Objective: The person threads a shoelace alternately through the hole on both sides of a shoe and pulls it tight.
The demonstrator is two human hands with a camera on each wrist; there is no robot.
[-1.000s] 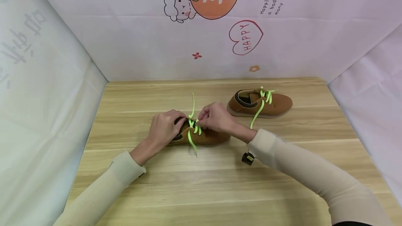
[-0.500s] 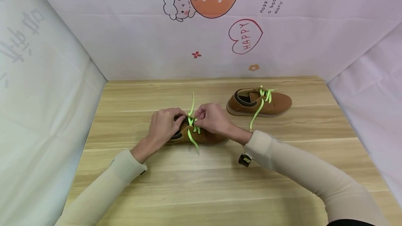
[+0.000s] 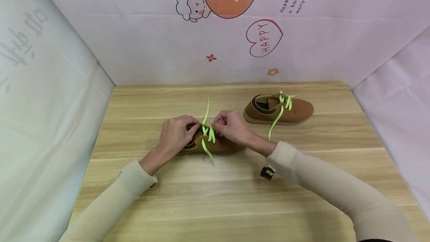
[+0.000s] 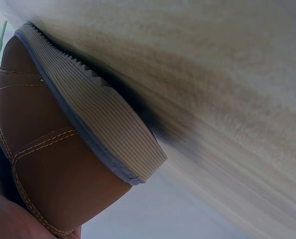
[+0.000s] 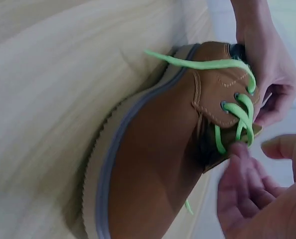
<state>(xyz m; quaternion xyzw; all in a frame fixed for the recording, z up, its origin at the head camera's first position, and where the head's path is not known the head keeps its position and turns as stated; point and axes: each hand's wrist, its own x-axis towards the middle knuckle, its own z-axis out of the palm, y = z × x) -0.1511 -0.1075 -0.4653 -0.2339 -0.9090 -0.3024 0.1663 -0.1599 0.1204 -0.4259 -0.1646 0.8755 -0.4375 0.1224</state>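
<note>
A brown shoe [image 3: 231, 148] lies on the tabletop, toe to the right, laced with neon green shoelaces [image 3: 211, 135]. My left hand [image 3: 174, 133] is at its opening, thumb and forefinger pinching the top of the tongue [image 5: 258, 130]. Just right of the lacing is my right hand [image 3: 233, 125]; in the right wrist view its fingertips [image 5: 240, 152] touch or nearly touch the lace crossing, thumb held apart. One loose lace end [image 3: 207, 156] hangs toward me, another [image 3: 207, 109] points away. The left wrist view shows the shoe's side and ribbed sole [image 4: 103, 122].
A second brown shoe [image 3: 300, 112] with green laces stands at the back right of the wooden table [image 3: 201, 197]. White printed cloth [image 3: 151, 55] rises behind and at both sides. A small black device [image 3: 267, 173] hangs under the right cuff.
My right fingers have drawn back slightly to the right from the laces, and more of the lace loops shows. The left hand stays at the tongue; the shoe has hardly moved.
</note>
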